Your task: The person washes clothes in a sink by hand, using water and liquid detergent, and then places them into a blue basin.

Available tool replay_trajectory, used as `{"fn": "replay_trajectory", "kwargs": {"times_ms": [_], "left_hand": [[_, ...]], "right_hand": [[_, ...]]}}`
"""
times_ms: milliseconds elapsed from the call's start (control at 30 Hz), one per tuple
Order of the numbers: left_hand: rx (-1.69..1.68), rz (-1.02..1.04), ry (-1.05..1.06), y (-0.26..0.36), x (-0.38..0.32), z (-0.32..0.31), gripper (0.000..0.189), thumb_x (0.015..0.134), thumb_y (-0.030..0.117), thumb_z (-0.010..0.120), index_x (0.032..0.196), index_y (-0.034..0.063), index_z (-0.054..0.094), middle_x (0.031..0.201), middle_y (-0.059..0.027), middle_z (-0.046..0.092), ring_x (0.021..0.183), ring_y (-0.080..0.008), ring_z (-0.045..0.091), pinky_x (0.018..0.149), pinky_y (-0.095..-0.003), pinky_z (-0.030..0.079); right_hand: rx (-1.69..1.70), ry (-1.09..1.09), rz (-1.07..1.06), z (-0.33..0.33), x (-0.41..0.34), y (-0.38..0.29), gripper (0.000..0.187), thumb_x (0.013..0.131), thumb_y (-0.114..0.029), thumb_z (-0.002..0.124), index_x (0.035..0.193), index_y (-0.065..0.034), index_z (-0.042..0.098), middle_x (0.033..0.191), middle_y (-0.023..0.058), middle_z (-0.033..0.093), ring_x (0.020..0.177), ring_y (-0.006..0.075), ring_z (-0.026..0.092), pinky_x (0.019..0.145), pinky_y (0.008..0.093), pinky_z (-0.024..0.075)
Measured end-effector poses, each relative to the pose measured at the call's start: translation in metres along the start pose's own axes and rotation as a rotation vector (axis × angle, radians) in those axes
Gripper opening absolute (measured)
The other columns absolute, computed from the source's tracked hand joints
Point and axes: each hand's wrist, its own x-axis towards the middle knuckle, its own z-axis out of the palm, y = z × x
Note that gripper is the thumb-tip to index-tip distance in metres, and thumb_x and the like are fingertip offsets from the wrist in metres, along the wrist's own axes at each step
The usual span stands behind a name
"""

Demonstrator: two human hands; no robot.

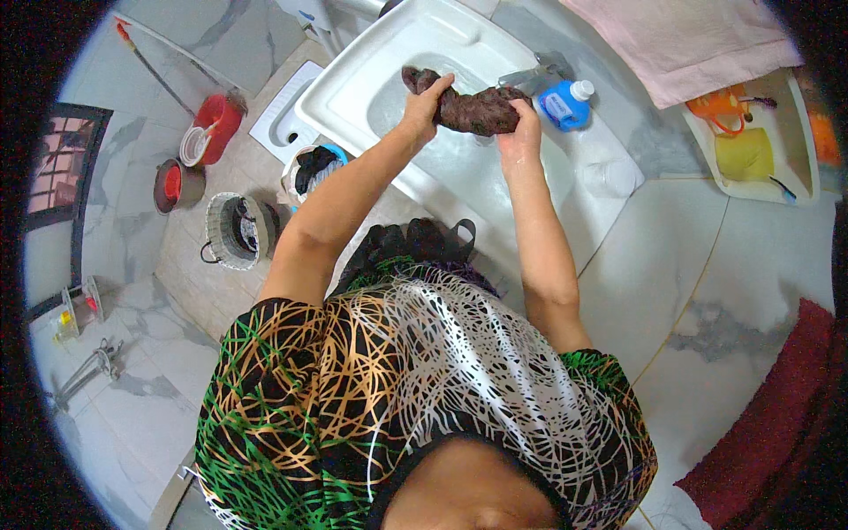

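Note:
A wet-looking dark brown cloth (478,111), bunched into a thick roll, is stretched between my two hands above a white sink (354,76). My left hand (424,111) grips it near one end, and a loose lump of the cloth sticks out past the thumb. At the other end my right hand (520,136) is closed around it, thumb on top. Below the cloth, the basin looks wet. On the sink's right rim stands a blue bottle (564,106) with a white cap, close to my right hand.
Grey crumpled plastic (540,74) lies behind the bottle. To the left stand a bucket with dark clothes (315,165), a woven basket (228,232), a red bucket (222,126) and a squat toilet (289,116). A pink towel (689,40) hangs right, above a wall caddy (805,146).

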Motion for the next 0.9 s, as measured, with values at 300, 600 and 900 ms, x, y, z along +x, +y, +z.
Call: {"fn": "replay_trajectory", "kwargs": {"times_ms": [300, 600, 900], "left_hand": [[0.002, -0.574, -0.288, 0.030, 0.007, -0.007, 0.045, 0.081, 0.044, 0.055, 0.097, 0.0022, 0.053, 0.090, -0.0121, 0.061, 0.073, -0.0261, 0.060, 0.072, -0.0417, 0.051], [0.526, -0.318, -0.456, 0.058, -0.015, 0.021, 0.025, 0.080, 0.028, 0.052, 0.065, 0.0078, 0.053, 0.058, -0.0060, 0.053, 0.052, -0.0183, 0.050, 0.049, -0.0328, 0.041], [0.539, -0.402, -0.324, 0.049, -0.004, 0.033, 0.025, 0.079, 0.025, 0.056, 0.065, 0.0040, 0.053, 0.058, -0.0085, 0.054, 0.045, -0.0197, 0.048, 0.043, -0.0347, 0.040]], "right_hand": [[-0.943, -0.402, -0.954, 0.068, -0.062, 0.018, 0.019, 0.055, 0.001, 0.059, 0.073, -0.0039, 0.063, 0.075, 0.0082, 0.063, 0.071, 0.0229, 0.059, 0.067, 0.0307, 0.0473], [-1.387, -0.877, -1.333, 0.086, -0.093, 0.022, 0.015, 0.048, -0.007, 0.062, 0.061, -0.0104, 0.056, 0.067, 0.0028, 0.051, 0.066, 0.0229, 0.048, 0.060, 0.0345, 0.0382], [-1.573, -1.125, -1.459, 0.074, -0.088, 0.030, 0.005, 0.060, -0.015, 0.056, 0.061, -0.0103, 0.055, 0.066, 0.0045, 0.047, 0.068, 0.0223, 0.048, 0.060, 0.0348, 0.0363]]}}
